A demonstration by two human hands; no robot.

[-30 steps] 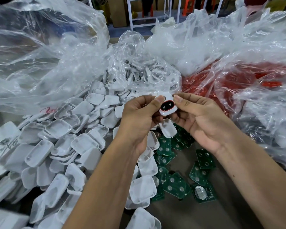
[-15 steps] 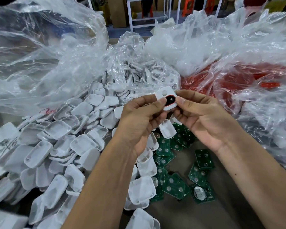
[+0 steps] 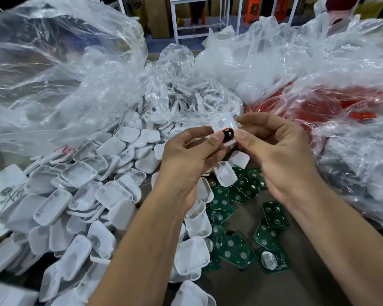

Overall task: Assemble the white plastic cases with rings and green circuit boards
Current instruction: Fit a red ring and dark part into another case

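I hold one white plastic case (image 3: 223, 123) between both hands, tilted away from me. A red ring (image 3: 228, 135) sits round its dark oval opening. My left hand (image 3: 192, 155) pinches the case's left side with thumb and fingers. My right hand (image 3: 272, 146) pinches its right side, thumb close to the ring. Below my hands several green circuit boards (image 3: 274, 215) lie scattered on the brown table. A big heap of white case halves (image 3: 80, 177) spreads to the left.
Crumpled clear plastic bags (image 3: 53, 74) crowd the back and left. A bag with red parts (image 3: 332, 102) lies at the right, another bag of white parts (image 3: 263, 62) behind it. A printed white carton (image 3: 2, 191) sits at the far left edge.
The case has tipped up and away, so its ringed opening now faces more downward toward my thumbs. Both hands rose slightly and my thumbs closed in on the ring.
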